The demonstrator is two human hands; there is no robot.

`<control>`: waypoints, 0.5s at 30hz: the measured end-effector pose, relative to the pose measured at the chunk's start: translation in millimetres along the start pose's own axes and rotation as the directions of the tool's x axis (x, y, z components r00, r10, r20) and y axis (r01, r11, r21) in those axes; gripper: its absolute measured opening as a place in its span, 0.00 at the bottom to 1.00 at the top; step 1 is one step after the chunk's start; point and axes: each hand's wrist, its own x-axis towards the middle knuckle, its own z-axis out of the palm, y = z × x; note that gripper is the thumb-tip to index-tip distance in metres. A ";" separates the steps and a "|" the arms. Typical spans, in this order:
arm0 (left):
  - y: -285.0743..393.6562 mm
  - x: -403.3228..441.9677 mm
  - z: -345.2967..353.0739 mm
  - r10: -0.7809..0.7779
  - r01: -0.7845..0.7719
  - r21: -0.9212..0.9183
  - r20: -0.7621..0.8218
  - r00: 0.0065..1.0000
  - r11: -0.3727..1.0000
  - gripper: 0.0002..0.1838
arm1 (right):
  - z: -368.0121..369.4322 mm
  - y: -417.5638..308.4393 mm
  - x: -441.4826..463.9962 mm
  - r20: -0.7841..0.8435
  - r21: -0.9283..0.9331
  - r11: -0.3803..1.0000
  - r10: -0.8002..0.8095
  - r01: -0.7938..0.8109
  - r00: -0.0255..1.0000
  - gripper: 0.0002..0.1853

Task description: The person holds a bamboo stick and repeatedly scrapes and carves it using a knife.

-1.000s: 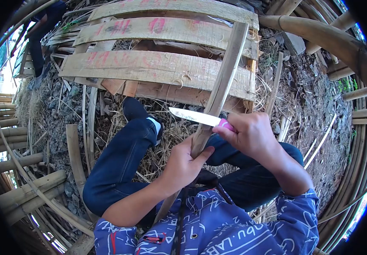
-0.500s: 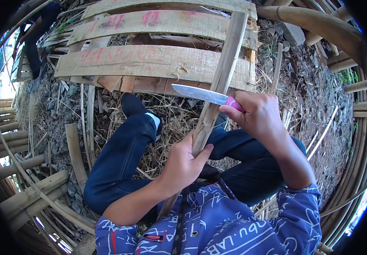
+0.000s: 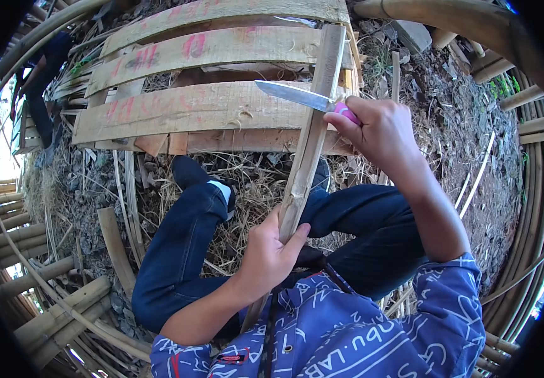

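My left hand (image 3: 276,249) is wrapped round the lower part of a split bamboo strip (image 3: 308,154), which slants up and away from my lap. The strip's far end lies over a wooden pallet (image 3: 221,102). In my right hand (image 3: 380,129) is a knife (image 3: 294,95) with a pink handle, gripped in a closed fist. Its blade points left and crosses the bamboo in the strip's upper half, touching it, with a small shaving at the contact. The strip's lower end runs down against my shirt, partly hidden by my left hand.
Curled shavings lie on the pallet slats. Dry straw and fibres (image 3: 253,183) cover the ground around my feet. Bamboo poles (image 3: 64,309) stand at the left, with a thick pole (image 3: 448,22) at upper right near a grey block (image 3: 412,36). Another person's leg (image 3: 38,116) shows at far left.
The knife has slid farther up the bamboo strip, away from my left hand. The view has shifted slightly, and my left hand keeps its hold.
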 end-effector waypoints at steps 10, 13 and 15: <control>-2.0 -0.7 3.3 0.021 -0.021 -0.011 -0.012 1.000 1.000 0.12 | 1.0 15.7 6.9 -0.049 -0.014 1.000 0.008 -0.009 0.999 0.29; -3.7 -0.4 4.0 0.029 -0.029 0.017 0.011 1.000 0.999 0.13 | -1.2 27.3 9.5 -0.051 -0.065 0.998 0.010 -0.013 0.999 0.29; -3.9 -0.3 3.8 -0.028 0.028 -0.009 0.021 0.999 1.000 0.14 | 2.3 31.8 9.2 -0.038 -0.112 0.994 -0.025 0.020 0.999 0.30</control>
